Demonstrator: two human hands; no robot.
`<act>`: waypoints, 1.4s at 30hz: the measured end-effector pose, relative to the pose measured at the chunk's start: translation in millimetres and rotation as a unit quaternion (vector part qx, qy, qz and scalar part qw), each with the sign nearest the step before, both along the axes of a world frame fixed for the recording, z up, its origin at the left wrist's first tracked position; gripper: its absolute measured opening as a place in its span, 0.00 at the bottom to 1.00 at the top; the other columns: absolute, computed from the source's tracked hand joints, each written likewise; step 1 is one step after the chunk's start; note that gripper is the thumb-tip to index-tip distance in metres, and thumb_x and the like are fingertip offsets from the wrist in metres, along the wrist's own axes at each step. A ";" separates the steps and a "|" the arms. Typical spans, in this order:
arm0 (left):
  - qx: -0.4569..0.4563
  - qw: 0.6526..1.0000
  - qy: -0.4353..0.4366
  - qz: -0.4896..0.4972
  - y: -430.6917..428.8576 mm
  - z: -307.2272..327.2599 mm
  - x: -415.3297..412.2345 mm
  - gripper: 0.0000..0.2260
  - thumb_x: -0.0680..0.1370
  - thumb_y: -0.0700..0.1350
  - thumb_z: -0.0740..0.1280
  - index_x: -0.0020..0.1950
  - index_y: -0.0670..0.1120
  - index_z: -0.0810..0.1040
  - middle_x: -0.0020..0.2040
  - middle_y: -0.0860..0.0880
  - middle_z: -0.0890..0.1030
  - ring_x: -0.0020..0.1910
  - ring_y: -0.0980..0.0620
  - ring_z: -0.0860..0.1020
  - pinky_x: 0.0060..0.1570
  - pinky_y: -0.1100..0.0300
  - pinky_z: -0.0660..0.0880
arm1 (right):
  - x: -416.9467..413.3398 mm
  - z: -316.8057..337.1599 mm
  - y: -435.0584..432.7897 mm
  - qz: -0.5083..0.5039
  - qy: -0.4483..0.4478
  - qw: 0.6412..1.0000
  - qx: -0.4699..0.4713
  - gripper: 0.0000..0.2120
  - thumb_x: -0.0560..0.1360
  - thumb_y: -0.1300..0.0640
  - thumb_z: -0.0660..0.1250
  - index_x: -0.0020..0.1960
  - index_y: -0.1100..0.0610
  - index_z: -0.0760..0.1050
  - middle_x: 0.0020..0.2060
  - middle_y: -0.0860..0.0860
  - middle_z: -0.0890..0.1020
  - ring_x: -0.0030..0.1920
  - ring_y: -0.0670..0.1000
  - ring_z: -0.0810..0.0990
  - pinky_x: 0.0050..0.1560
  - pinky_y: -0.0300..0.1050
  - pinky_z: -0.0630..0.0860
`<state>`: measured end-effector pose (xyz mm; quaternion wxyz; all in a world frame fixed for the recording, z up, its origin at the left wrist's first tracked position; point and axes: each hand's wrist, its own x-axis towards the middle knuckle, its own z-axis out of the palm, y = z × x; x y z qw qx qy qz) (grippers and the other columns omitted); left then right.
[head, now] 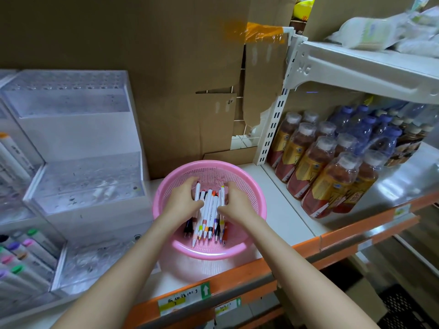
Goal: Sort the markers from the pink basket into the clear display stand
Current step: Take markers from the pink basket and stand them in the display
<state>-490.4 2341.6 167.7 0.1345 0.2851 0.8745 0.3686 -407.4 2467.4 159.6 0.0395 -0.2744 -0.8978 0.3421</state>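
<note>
- Cardboard (pixel 166 91) backs this shop shelf, and the white shelf board (pixel 287 210) runs forward to an orange front edge (pixel 237 276) close to you.
- The pink basket (pixel 206 254) sits in the middle of the board, its near rim close to that orange edge. The markers (pixel 209 210) lie inside it as a loose bundle, tips pointing toward you.
- Your left hand (pixel 183 198) curls round the bundle from the left and your right hand (pixel 235 203) from the right, so both are clamped on the markers, squeezing them together.
- The clear display stand (pixel 90 176) rises in steps just left of the basket, and most of its holes look unfilled.
- Risk: you hold the bundle only at its sides. If the pressure eases as you lift, the middle markers may slide out toward you, into the basket or past the front edge.
- Risk: the basket is light. A finger caught in its mesh could pull it forward off the shelf.
- Risk: the holes are small, so feeding them from a full fistful invites drops.
- Room: there is open space above the basket and over the stand's lower steps. The bottles (pixel 332 167) and the white upright (pixel 273 124) stand to the right, away from your path left.
</note>
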 end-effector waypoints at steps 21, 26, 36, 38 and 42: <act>0.272 0.939 0.212 0.011 -88.7 120.0 34.0 0.21 0.71 0.33 0.69 0.60 0.51 0.73 0.43 0.51 0.80 0.40 0.59 0.79 0.41 0.71 0.73 | -2.3 117.6 -91.9 0.130 0.347 0.929 -0.018 0.26 0.71 0.64 0.68 0.66 0.52 0.66 0.42 0.50 0.81 0.38 0.45 0.80 0.42 0.40 0.78; 0.255 0.931 0.253 0.071 -144.4 144.9 19.8 0.20 0.72 0.35 0.69 0.60 0.51 0.73 0.45 0.53 0.78 0.37 0.60 0.78 0.35 0.76 0.70 | -22.7 144.3 -132.8 0.185 0.352 0.917 0.010 0.29 0.70 0.67 0.67 0.67 0.52 0.64 0.42 0.52 0.80 0.35 0.48 0.80 0.43 0.49 0.79; 0.231 0.922 0.275 0.145 -265.5 160.1 -21.4 0.18 0.75 0.38 0.69 0.61 0.52 0.72 0.42 0.57 0.75 0.39 0.61 0.78 0.34 0.77 0.70 | -73.3 165.7 -231.2 0.220 0.358 0.907 0.019 0.29 0.72 0.68 0.67 0.69 0.53 0.63 0.40 0.43 0.73 0.30 0.49 0.79 0.37 0.48 0.77; 0.234 0.922 0.270 0.149 -286.1 161.4 -30.8 0.18 0.75 0.38 0.70 0.61 0.53 0.72 0.43 0.57 0.75 0.40 0.61 0.78 0.33 0.76 0.71 | -84.5 168.4 -253.0 0.227 0.357 0.906 0.024 0.29 0.72 0.67 0.67 0.69 0.53 0.63 0.41 0.45 0.73 0.31 0.49 0.79 0.38 0.49 0.77; 0.236 0.921 0.272 0.149 -320.8 163.1 -50.0 0.18 0.74 0.38 0.70 0.61 0.51 0.72 0.45 0.53 0.76 0.41 0.58 0.77 0.33 0.74 0.71 | -104.3 170.2 -289.4 0.224 0.362 0.905 0.017 0.28 0.73 0.67 0.68 0.69 0.52 0.63 0.40 0.45 0.72 0.30 0.47 0.77 0.37 0.50 0.77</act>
